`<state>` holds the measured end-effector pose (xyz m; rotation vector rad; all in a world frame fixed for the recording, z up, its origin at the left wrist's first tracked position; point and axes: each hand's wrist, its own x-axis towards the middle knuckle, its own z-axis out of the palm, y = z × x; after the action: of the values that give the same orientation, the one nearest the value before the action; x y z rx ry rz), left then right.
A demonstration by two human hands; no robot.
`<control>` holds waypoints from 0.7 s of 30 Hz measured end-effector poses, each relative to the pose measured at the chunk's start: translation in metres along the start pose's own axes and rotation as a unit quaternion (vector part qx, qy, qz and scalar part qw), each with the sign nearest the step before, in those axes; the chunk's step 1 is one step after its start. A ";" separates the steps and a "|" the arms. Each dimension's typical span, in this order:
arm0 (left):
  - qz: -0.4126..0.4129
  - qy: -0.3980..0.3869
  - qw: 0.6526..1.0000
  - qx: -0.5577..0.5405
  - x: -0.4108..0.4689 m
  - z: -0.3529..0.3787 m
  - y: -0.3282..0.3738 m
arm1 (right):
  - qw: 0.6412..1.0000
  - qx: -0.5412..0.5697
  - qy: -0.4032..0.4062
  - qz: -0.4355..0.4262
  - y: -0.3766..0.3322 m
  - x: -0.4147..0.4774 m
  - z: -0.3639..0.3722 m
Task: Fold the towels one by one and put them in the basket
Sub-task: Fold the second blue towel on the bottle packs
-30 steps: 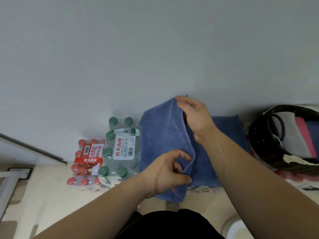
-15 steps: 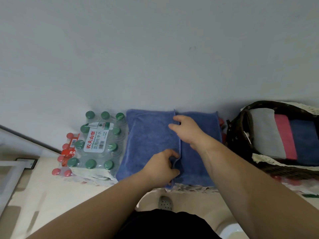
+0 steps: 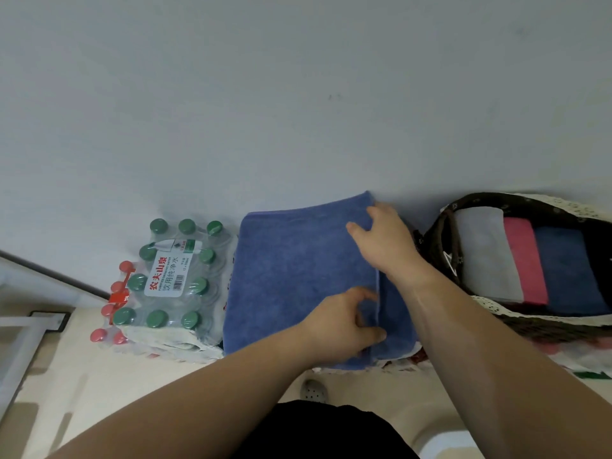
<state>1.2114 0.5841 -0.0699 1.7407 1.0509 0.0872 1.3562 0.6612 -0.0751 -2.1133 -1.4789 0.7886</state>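
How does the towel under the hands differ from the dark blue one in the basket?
The blue towel is a lighter blue; the navy towel is much darker. The blue towel lies spread wide outside the basket, gripped by the left hand and right hand; the navy towel sits folded narrow inside it, untouched, beside the pink towel. Both are blue cloths.

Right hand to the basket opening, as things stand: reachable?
Likely yes. The basket sits just right of the right hand, top open, nothing between them. Three folded towels already fill much of it, and the hand grips the blue towel.
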 end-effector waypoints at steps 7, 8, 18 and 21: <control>-0.055 0.123 0.991 -0.001 -0.015 -0.025 -0.047 | 0.978 -0.203 -0.047 -0.033 -0.017 -0.020 0.032; -0.064 0.168 0.984 0.016 -0.022 -0.032 -0.056 | 0.976 -0.201 -0.049 -0.061 -0.024 -0.023 0.039; -0.253 0.366 0.894 0.050 -0.096 -0.064 -0.119 | 0.937 -0.232 -0.177 -0.192 -0.104 -0.020 0.121; -0.281 0.320 0.904 0.044 -0.100 -0.060 -0.125 | 0.917 -0.305 -0.158 -0.202 -0.118 -0.015 0.136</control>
<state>1.0440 0.5683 -0.1019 1.4392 2.0343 0.2617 1.1793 0.6904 -0.0973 -2.0061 -2.5020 0.5712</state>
